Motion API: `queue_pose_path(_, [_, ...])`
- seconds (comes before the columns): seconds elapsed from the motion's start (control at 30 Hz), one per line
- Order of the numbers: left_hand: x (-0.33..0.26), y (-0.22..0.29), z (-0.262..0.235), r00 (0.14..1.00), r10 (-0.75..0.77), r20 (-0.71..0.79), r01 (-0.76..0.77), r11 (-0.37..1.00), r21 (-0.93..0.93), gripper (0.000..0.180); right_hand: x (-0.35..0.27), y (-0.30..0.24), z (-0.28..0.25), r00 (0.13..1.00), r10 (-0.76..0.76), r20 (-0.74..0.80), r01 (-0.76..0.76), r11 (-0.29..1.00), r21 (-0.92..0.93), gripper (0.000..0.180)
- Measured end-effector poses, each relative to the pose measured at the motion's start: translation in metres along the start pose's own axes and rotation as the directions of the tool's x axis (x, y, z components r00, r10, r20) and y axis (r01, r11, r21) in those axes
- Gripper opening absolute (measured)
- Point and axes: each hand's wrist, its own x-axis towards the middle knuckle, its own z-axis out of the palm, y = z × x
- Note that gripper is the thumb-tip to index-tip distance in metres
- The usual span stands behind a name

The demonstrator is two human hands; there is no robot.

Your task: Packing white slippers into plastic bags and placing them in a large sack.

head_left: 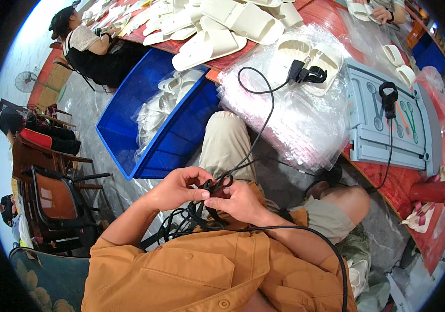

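Stack of clear plastic bags (295, 125) on the red table's (404, 182) edge, bagged white slippers (308, 57) on top.

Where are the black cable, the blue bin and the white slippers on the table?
black cable (262, 122), head view, on its run up across the lap.
blue bin (173, 148), head view, on its side wall.
white slippers (207, 47), head view, on one slipper's sole.

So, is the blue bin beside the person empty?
No, the blue bin holds white slippers wrapped in clear plastic.
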Motion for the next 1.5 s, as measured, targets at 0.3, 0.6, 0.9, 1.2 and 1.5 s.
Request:
queue_pose_path(0.3, [0.003, -0.003, -0.001, 0.997, -0.074, 0.015, 0.075, 0.989, -0.127, 0.031, 0.007, 0.012, 0.008, 0.994, -0.088, -0.068, 0.102, 0.966, 0.237, 0.023])
queue_pose_path(0.6, [-0.004, -0.001, 0.016, 0.987, -0.095, -0.126, 0.081, 0.991, -0.11, 0.03, 0.004, 0.0, 0.014, 0.998, 0.0, -0.061, 0.015, 0.968, 0.25, 0.021])
queue_pose_path(0.9, [-0.005, 0.002, 0.019, 0.987, -0.034, -0.158, 0.025, 0.998, -0.058, 0.025, 0.007, -0.003, 0.018, 0.996, 0.09, -0.022, -0.083, 0.974, 0.21, 0.022])
queue_pose_path(1.2, [-0.008, 0.008, -0.001, 0.959, 0.001, -0.284, -0.023, 0.997, -0.075, 0.026, 0.007, 0.015, 0.027, 0.989, 0.114, 0.09, -0.128, 0.976, 0.174, 0.029])
queue_pose_path(1.5, [-0.007, 0.01, -0.001, 0.98, 0.069, -0.187, -0.045, 0.991, 0.126, 0.025, 0.012, 0.005, 0.025, 0.998, -0.053, -0.034, 0.061, 0.943, 0.328, 0.03])
